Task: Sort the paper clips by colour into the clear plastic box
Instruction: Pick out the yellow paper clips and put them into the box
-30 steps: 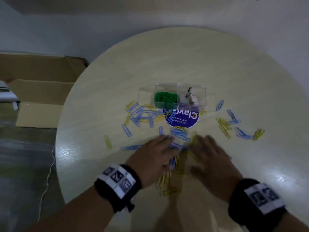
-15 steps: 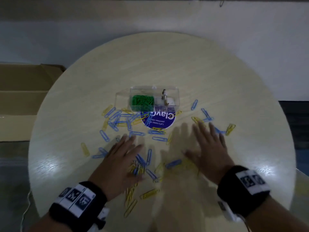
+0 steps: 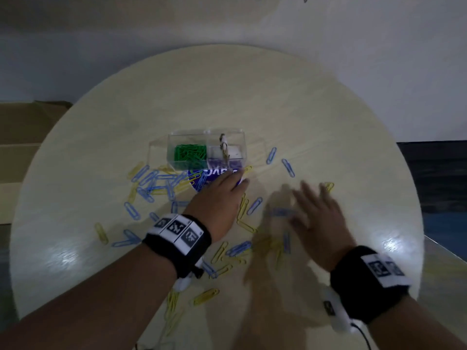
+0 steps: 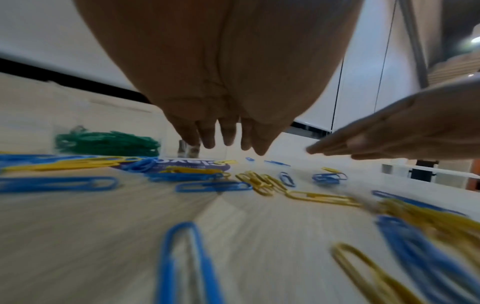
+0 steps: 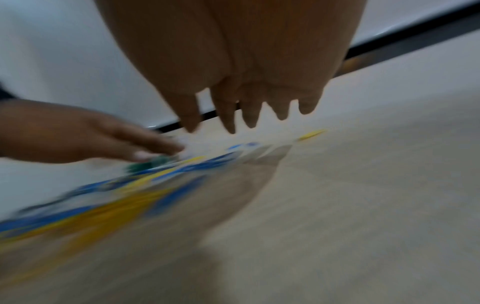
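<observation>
A clear plastic box (image 3: pixel 207 137) stands mid-table; its left compartment holds green clips (image 3: pixel 190 152), also seen in the left wrist view as green clips (image 4: pixel 106 143). Blue clips (image 3: pixel 156 180) and yellow clips (image 3: pixel 242 210) lie scattered over the round table (image 3: pixel 278 102). My left hand (image 3: pixel 222 195) reaches forward with straight fingers over the round sticker (image 3: pixel 202 178), just in front of the box, holding nothing. My right hand (image 3: pixel 316 208), blurred, hovers flat with spread fingers over clips right of centre. In the left wrist view, blue clips (image 4: pixel 207 186) and yellow clips (image 4: pixel 262 182) lie under my left hand (image 4: pixel 228 142).
A cardboard box (image 3: pixel 20 137) sits on the floor past the table's left edge. A small metal binder clip (image 3: pixel 223 145) stands in the plastic box's right compartment. More yellow clips (image 3: pixel 206 296) lie near the table's front edge. A wall runs behind the table.
My left hand has moved forward and right, from the near clip pile to the sticker by the box. My right hand has shifted slightly over the clips at right, still flat.
</observation>
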### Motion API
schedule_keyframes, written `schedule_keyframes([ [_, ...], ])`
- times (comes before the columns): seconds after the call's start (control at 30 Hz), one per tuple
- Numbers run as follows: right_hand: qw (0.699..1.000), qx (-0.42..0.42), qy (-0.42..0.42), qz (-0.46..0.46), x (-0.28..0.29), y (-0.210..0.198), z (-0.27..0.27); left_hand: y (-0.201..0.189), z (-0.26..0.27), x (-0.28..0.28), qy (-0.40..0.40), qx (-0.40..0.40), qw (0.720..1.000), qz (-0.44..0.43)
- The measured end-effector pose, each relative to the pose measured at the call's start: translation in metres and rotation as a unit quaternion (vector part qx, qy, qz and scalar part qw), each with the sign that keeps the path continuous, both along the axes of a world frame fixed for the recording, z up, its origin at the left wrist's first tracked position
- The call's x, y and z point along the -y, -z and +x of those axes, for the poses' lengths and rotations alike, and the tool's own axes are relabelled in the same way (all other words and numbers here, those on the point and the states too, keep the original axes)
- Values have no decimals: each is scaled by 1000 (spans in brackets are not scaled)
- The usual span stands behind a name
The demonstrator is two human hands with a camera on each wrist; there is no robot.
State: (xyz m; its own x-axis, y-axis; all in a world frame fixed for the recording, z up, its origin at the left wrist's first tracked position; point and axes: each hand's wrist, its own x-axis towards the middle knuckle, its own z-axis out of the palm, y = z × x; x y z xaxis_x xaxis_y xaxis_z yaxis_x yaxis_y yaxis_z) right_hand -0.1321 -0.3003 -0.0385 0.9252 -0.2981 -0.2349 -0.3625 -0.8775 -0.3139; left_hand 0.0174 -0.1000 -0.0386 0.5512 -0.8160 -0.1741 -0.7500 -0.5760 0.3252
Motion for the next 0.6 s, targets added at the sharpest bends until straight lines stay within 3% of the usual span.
schedule_keyframes([
  [0.07, 998, -26, 55, -7, 35, 6, -5, 0, 7, 9, 9, -8, 999, 37],
  [0.13, 997, -60, 46, 9, 47, 12, -10, -1, 11, 9, -5, -23, 999, 38],
  [0.23, 999, -28, -12, 33, 37, 15, -15, -2, 16, -1, -44, -15, 999, -9],
  [0.3, 999, 7, -51, -1, 34, 12, -13, -3, 20, -4, -82, -3, 996, -20],
  [0.4, 996, 41, -28, -80, 42, 6, -2, -4, 28, -2, -120, 14, 993, -11],
  [0.53, 997, -23, 25, -70, 48, -4, 6, -7, 29, 1, -210, -53, 976, -36],
  [0.6, 996, -71, 47, -38, 49, -5, 8, -9, 30, 1, -218, -86, 972, -21],
])
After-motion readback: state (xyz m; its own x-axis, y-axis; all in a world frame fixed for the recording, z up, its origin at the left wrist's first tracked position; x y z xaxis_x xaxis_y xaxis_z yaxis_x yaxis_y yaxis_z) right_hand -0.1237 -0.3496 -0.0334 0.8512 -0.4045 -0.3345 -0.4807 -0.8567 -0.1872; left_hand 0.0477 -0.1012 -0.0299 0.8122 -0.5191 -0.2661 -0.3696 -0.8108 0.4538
